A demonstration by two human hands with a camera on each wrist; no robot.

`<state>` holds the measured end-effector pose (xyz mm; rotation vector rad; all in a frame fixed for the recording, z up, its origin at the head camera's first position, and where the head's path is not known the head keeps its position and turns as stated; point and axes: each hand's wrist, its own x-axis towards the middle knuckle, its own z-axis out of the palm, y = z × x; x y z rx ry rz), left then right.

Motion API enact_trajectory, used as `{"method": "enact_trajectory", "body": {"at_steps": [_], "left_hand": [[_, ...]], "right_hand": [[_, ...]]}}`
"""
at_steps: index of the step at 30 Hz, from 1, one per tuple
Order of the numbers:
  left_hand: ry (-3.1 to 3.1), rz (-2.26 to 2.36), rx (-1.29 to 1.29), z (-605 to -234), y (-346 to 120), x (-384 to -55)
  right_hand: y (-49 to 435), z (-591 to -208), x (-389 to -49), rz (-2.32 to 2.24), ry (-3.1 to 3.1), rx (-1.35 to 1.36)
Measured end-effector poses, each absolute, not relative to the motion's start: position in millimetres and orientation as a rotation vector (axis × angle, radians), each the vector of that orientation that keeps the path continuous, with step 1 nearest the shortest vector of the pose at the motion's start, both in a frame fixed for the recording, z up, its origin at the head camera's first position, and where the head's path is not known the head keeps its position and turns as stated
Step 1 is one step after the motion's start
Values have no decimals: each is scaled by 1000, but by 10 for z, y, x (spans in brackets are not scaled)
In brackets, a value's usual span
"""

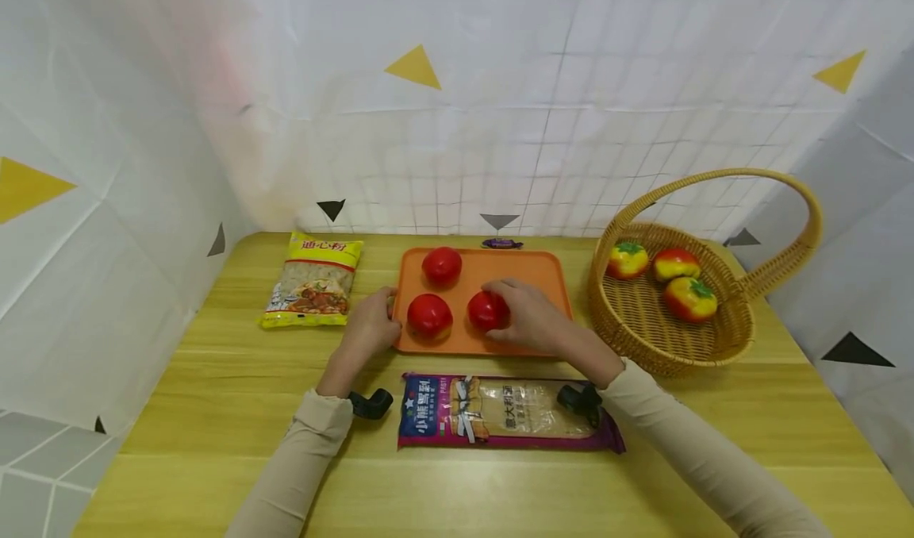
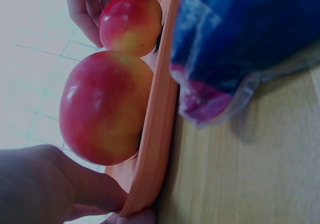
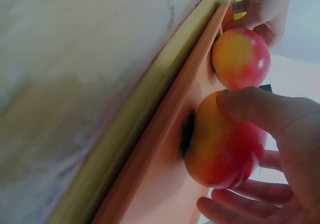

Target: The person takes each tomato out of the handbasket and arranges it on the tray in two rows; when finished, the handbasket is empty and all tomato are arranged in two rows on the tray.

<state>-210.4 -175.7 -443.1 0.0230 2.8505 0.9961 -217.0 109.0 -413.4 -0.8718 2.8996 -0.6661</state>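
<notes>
- White sheet (image 1: pixel 485 133) behind a wooden table (image 1: pixel 214 451).
- Wicker basket (image 1: pixel 635 351) at right, three fruits (image 1: pixel 677 265) inside.
- Orange tray (image 1: pixel 514 264), its left edge pinched in my left hand (image 1: pixel 371 324).
- Noodle packet (image 1: pixel 510 415) nearer me, lettered "PASTA".
- Yellow bag (image 1: pixel 314 280), printed "通心粉".
- My right hand (image 1: pixel 531 316), curled round the rightmost red fruit (image 1: pixel 485 312) on the tray.
- Purple sweet (image 1: pixel 502 244) behind the tray.

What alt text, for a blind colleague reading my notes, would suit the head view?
A person's right hand grips one of three round red fruits on an orange tray, while the left hand pinches its left edge. A wicker basket holding three red-and-yellow fruits stands right, a macaroni bag lies left, a pasta packet in front.
</notes>
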Motion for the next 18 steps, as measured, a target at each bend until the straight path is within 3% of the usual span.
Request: {"method": "enact_trajectory", "body": {"at_steps": [18], "left_hand": [[2846, 995, 25, -4427, -1750, -2095]], "right_hand": [[1371, -3975, -1963, -678, 2971, -941]]}}
